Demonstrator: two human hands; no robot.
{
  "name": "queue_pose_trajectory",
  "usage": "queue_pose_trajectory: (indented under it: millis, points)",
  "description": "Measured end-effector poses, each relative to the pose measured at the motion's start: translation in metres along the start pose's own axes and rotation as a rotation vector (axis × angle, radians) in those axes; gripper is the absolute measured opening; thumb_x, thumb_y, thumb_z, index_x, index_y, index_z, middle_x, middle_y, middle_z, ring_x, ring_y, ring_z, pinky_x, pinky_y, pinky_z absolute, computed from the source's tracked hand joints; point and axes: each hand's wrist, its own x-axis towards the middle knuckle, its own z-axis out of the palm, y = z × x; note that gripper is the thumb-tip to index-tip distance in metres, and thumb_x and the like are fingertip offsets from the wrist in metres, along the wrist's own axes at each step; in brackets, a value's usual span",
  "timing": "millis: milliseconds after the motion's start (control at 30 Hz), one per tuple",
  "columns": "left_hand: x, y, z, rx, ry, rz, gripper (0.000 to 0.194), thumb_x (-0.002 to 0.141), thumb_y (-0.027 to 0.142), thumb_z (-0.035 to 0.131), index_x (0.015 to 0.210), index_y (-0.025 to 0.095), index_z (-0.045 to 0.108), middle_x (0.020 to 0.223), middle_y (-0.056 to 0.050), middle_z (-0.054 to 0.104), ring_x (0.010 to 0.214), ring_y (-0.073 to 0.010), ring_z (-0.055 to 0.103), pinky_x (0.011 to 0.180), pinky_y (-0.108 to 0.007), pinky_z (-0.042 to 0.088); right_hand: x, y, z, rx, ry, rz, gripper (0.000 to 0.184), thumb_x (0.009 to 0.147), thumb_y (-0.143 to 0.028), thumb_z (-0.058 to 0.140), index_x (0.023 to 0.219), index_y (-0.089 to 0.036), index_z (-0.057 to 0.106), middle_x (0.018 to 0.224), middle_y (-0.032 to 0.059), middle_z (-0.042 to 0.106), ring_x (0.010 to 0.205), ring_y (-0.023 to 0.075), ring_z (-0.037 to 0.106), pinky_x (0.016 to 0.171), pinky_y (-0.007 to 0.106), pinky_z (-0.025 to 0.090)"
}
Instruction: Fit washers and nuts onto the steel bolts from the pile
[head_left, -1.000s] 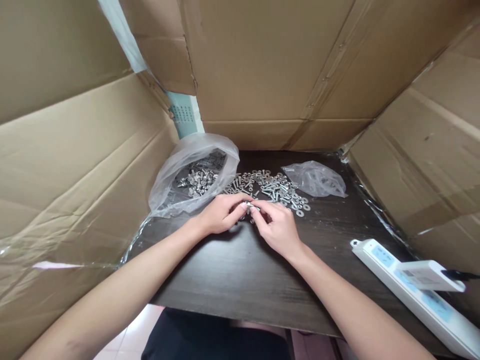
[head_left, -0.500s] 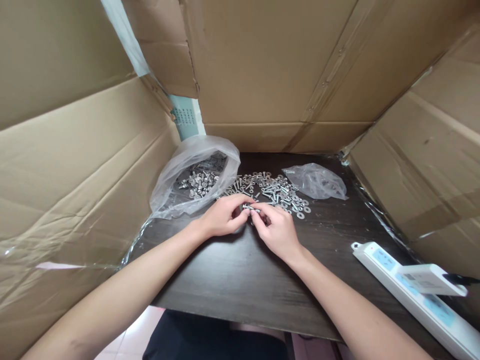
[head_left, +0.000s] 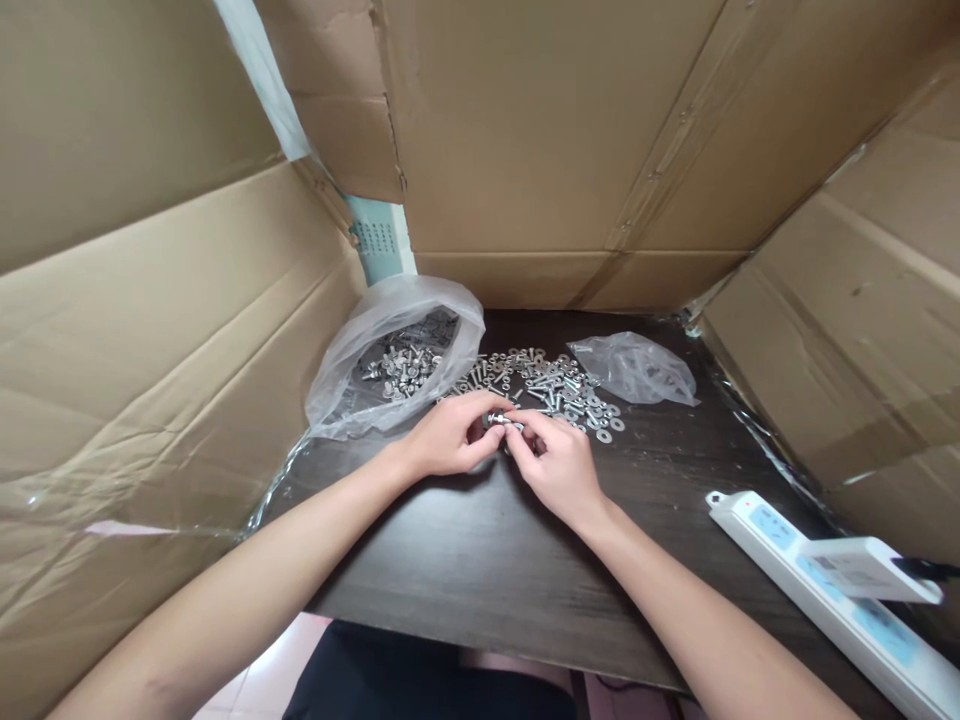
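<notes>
Two-handed pinch above the surface (head_left: pixel 465 560). The left hand (head_left: pixel 454 436) and the right hand (head_left: pixel 559 460) both grasp one fastener (head_left: pixel 497 419) between thumb and fingers, from opposite sides; its make-up is too small to tell. The opposed hold probably steadies so slight a piece while leaving its middle exposed. Loose bolts (head_left: pixel 537 397) and washers (head_left: pixel 604 436) lie just beyond the hands, a placement that presumably keeps them within short reach. At left, a large bag (head_left: pixel 328 402) rests with its mouth spread open, apparently for access to the hardware (head_left: pixel 409 370) inside. A small bag (head_left: pixel 637 368) and a power strip (head_left: pixel 795 560) lie off to the right, seemingly to leave working room.
</notes>
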Motion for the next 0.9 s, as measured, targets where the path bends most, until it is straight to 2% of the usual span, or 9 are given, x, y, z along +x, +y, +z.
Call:
queue_pose_trajectory:
  millis: [167, 567, 900]
  points:
    - [-0.0003, -0.0011, 0.0006, 0.004, 0.012, -0.005, 0.026, 0.098, 0.027, 0.051, 0.116, 0.016, 0.066, 0.106, -0.008, 0.073, 0.078, -0.017, 0.066, 0.073, -0.029, 0.053, 0.0, -0.0009, 0.0004, 0.016, 0.0, -0.007, 0.02, 0.097, -0.027, 0.057, 0.096, -0.021, 0.076, 0.063, -0.0001, 0.064, 0.055, 0.0175, 0.057, 0.065, 0.029, 0.046]
    - [-0.0009, -0.0007, -0.001, -0.006, -0.009, -0.011, 0.028, 0.094, 0.027, 0.056, 0.118, 0.015, 0.066, 0.105, -0.008, 0.072, 0.069, -0.0147, 0.063, 0.068, -0.029, 0.052, 0.0002, -0.0011, 0.0009, 0.056, 0.001, 0.019, 0.019, 0.096, -0.026, 0.058, 0.094, -0.02, 0.076, 0.061, -0.0015, 0.062, 0.052, 0.0156, 0.055, 0.06, 0.028, 0.042]
    - [-0.001, -0.0027, -0.0004, 0.001, -0.001, 0.025, 0.029, 0.093, 0.021, 0.053, 0.118, 0.015, 0.067, 0.107, -0.008, 0.072, 0.079, -0.0169, 0.064, 0.074, -0.03, 0.052, 0.0004, -0.0002, 0.0009, 0.045, 0.004, -0.019, 0.02, 0.097, -0.027, 0.058, 0.096, -0.019, 0.076, 0.061, -0.0013, 0.061, 0.053, 0.0153, 0.055, 0.06, 0.027, 0.042]
